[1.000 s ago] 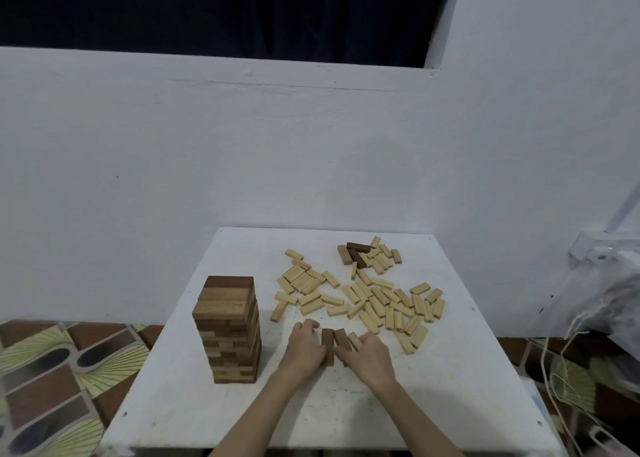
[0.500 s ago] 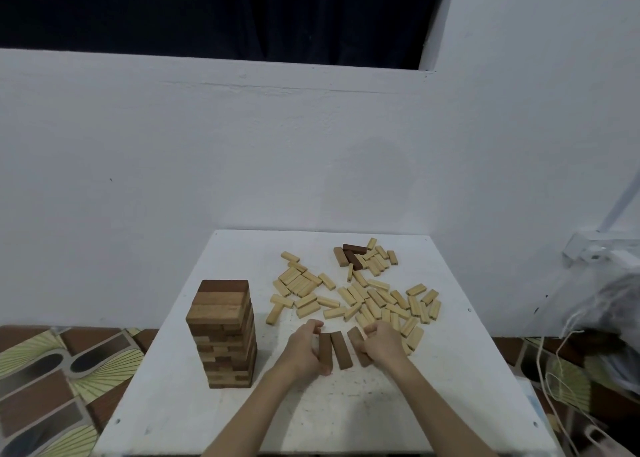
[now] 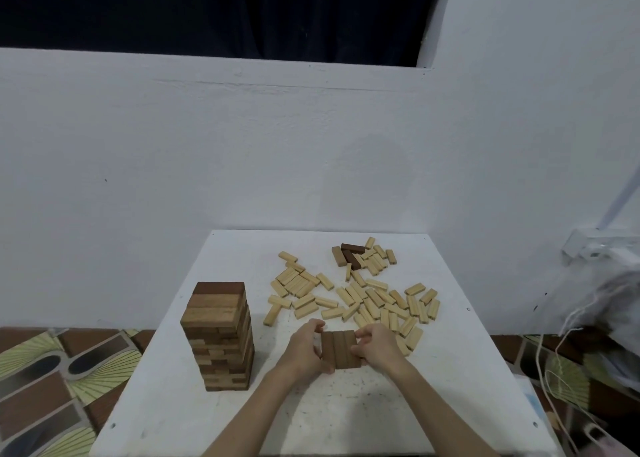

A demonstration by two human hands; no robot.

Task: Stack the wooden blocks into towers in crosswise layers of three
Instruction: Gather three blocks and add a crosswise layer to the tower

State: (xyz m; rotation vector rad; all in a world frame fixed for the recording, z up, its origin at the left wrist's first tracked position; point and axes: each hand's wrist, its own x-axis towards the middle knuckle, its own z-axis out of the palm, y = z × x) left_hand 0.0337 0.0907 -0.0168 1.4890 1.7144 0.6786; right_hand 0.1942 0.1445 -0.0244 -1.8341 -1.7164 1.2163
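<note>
Now, from the head view, the left hand (image 3: 304,347) and right hand (image 3: 375,347) clasp a row of three brown blocks (image 3: 339,349) between them on the white table (image 3: 242,418), right of the finished tower (image 3: 218,335), near the scattered pale blocks (image 3: 356,297).

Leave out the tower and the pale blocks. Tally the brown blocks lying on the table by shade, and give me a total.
Brown blocks in a row between the left hand and right hand: 3
Dark brown blocks in the far heap: 2
Lighter brown block in the far heap: 1
Total: 6
</note>
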